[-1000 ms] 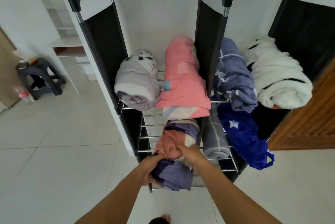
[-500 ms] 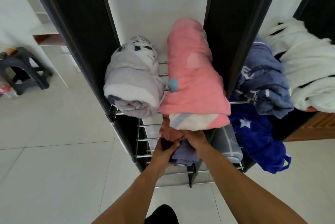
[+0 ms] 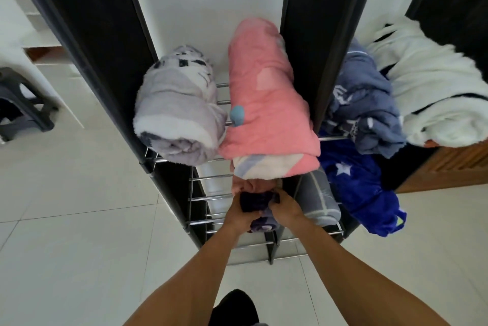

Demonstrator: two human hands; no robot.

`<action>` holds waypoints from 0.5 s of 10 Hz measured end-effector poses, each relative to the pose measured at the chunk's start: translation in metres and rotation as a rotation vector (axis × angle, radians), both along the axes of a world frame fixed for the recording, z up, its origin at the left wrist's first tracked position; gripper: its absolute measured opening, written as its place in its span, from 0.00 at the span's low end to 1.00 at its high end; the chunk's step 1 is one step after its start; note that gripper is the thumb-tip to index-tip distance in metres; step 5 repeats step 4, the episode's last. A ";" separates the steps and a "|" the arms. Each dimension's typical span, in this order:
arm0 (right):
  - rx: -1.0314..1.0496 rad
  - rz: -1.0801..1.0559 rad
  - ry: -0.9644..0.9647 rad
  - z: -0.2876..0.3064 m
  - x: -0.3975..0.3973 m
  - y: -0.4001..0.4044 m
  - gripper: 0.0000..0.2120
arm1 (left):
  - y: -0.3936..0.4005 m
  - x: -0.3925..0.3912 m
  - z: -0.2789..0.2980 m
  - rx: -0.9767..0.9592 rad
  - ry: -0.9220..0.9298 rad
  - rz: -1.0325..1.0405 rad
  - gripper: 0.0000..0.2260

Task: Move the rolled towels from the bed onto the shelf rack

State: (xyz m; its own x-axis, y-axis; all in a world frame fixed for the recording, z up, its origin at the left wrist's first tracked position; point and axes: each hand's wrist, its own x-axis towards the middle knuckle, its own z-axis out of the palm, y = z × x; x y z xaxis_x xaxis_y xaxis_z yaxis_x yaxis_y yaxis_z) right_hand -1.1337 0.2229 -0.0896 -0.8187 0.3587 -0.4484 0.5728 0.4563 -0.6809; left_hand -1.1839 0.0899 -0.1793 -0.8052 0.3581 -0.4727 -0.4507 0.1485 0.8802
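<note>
Left hand and right hand clench the end of a fleecy purple-and-pink rolled towel on the shelf rack's lower wire tier, beneath a plush pink roll.

Soft, even daylight fills the room — bright on the wall and floor tiles, with no hard shadows or glare. The rack's black panels stay dark and featureless. Wide-angle bending slants the uprights outward — edges and forearms look slightly smeared.
</note>
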 end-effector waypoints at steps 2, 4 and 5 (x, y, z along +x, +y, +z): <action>0.020 0.033 0.044 0.012 0.034 -0.005 0.21 | -0.003 0.045 0.071 -0.120 0.120 -0.011 0.38; -0.297 0.165 0.135 0.112 0.106 0.039 0.11 | -0.055 0.105 0.051 -0.402 0.159 -0.071 0.31; -0.297 0.165 0.135 0.112 0.106 0.039 0.11 | -0.055 0.105 0.051 -0.402 0.159 -0.071 0.31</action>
